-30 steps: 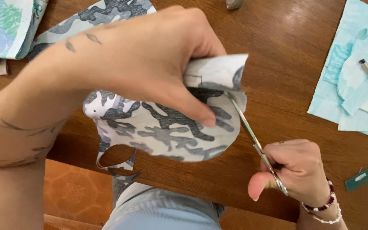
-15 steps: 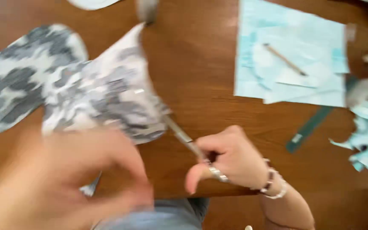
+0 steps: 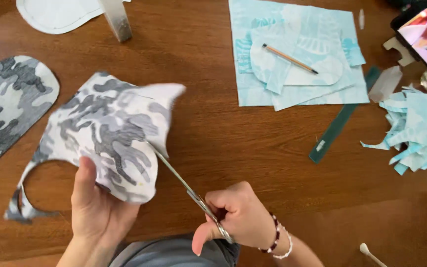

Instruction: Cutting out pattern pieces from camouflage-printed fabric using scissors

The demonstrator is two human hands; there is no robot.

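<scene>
From the head camera, looking down: my left hand [image 3: 95,210] pinches the lower edge of a floppy piece of grey-and-white camouflage fabric [image 3: 107,136], thumb on top, lifting it off the brown wooden table [image 3: 213,138]. My right hand [image 3: 235,217] is closed through the loops of slim steel scissors [image 3: 184,185], whose blades run up to the cloth's right edge, near its middle.

I judge the risks so. The fabric hangs loose and its upper corner curls, so the blades could wander off the outline or chew the edge. My left thumb sits not far from the cut; a slip could nick it. A thin trimmed strip [image 3: 23,198] dangles at the lower left and might snag.

There are no packages or signs that I can make out. A dark green ruler [image 3: 339,126] lies slantwise to the right, with a small pale label near its lower end. Above it sits pale turquoise patterned fabric [image 3: 297,94], square-cut, with a pencil [image 3: 290,58] on top. Turquoise scraps [image 3: 413,128] pile at the far right, below a propped phone with a lit pinkish screen [image 3: 423,32]. A finished camouflage oval piece [image 3: 8,106] lies at the far left.
</scene>
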